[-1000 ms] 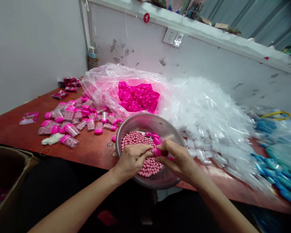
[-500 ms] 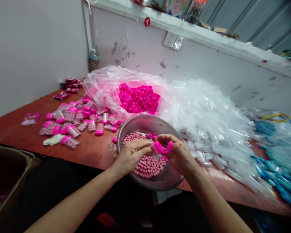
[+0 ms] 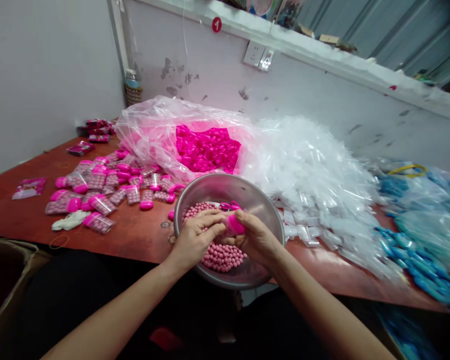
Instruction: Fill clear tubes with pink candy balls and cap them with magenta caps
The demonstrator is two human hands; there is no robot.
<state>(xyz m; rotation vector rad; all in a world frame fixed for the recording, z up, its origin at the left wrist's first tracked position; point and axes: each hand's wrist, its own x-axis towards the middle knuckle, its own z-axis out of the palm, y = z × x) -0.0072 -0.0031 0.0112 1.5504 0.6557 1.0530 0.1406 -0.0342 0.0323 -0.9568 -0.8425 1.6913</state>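
Over a metal bowl [image 3: 264,200], both my hands are closed around one small clear bottle with a bright pink cap [image 3: 235,224]. My left hand [image 3: 195,240] grips its body, which the fingers mostly cover. At the cap end, my right hand [image 3: 258,240] has its thumb pressed on the pink plastic, and the cap looks shut. Pink beads [image 3: 223,257] lie in the bowl below, with pink-handled scissors [image 3: 230,205] beside them near the far rim.
Filled pink-capped bottles [image 3: 97,180] are heaped on the red table at left. Behind the bowl, a plastic bag holds pink caps [image 3: 208,150]. Clear empty bottles [image 3: 315,185] pile up at right, near blue pieces [image 3: 416,260]. A cardboard box [image 3: 13,285] stands at lower left.
The pink cap stood open with its lid flipped out; now it is folded over the bottle's end. My right hand has moved in closer to my left. The view has shifted slightly right.
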